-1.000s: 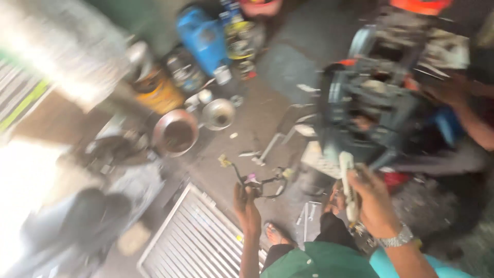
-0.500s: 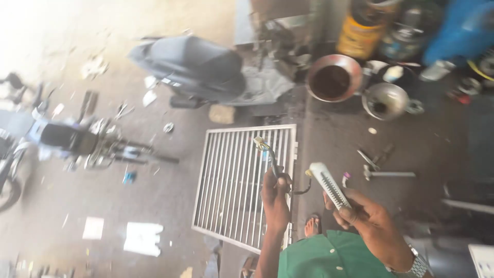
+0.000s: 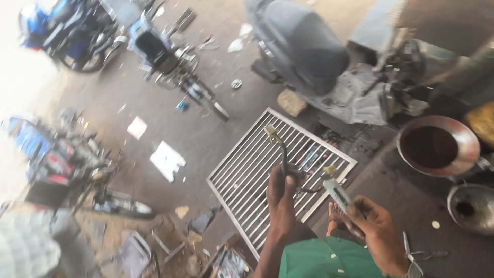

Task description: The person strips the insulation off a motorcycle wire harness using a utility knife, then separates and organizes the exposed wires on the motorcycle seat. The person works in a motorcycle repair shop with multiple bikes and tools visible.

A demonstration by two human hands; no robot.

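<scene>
left hand (image 3: 281, 194) grips a black cable (image 3: 283, 152) with a plug at its tip, held above the metal grate (image 3: 242, 175) on the floor. right hand (image 3: 371, 226) clasps a pale flat tool (image 3: 337, 193); plug and tool remain apart.

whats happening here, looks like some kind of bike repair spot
A person in a green shirt stands over a metal grate on the ground. The left hand holds up a dark cable with a small connector at its top; the right hand grips a flat, pale part. A covered scooter stands beyond the grate, motorcycles are parked to the left, and metal bowls sit on the right.
</scene>
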